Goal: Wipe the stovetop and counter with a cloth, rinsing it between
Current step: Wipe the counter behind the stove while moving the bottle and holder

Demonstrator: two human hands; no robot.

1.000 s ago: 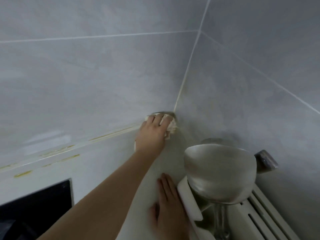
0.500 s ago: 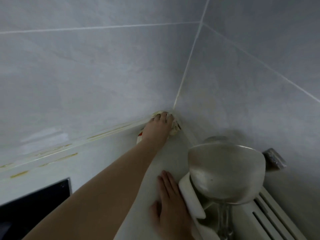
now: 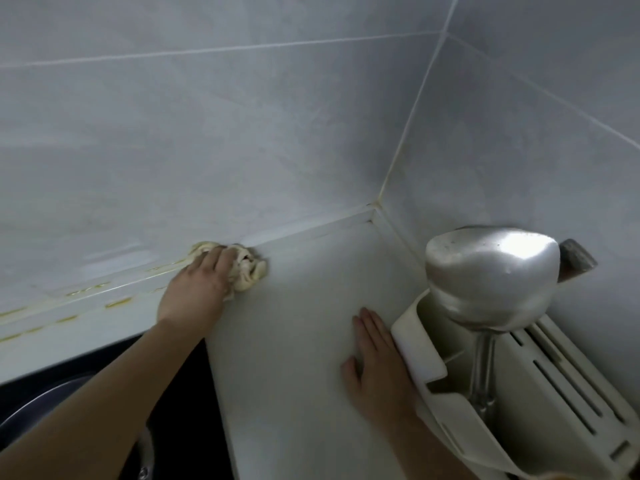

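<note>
A crumpled cream cloth point(image 3: 248, 268) lies on the white counter point(image 3: 304, 306) where it meets the tiled back wall. My left hand point(image 3: 197, 289) presses on the cloth and grips it, with my arm reaching in from the lower left. Flat on the counter, fingers together and palm down, my right hand point(image 3: 375, 368) holds nothing and rests beside a utensil holder. The black stovetop point(image 3: 197, 403) shows at the lower left, partly hidden by my left arm.
A cream utensil holder point(image 3: 540, 410) stands at the right wall with a large steel ladle point(image 3: 491, 275) in it. Yellow stains point(image 3: 86, 289) run along the back ledge left of the cloth. A grey round pan edge point(image 3: 38, 403) sits on the stove.
My left hand has slid the cloth out of the wall corner and leftward along the back seam. The right hand stays flat on the counter.
</note>
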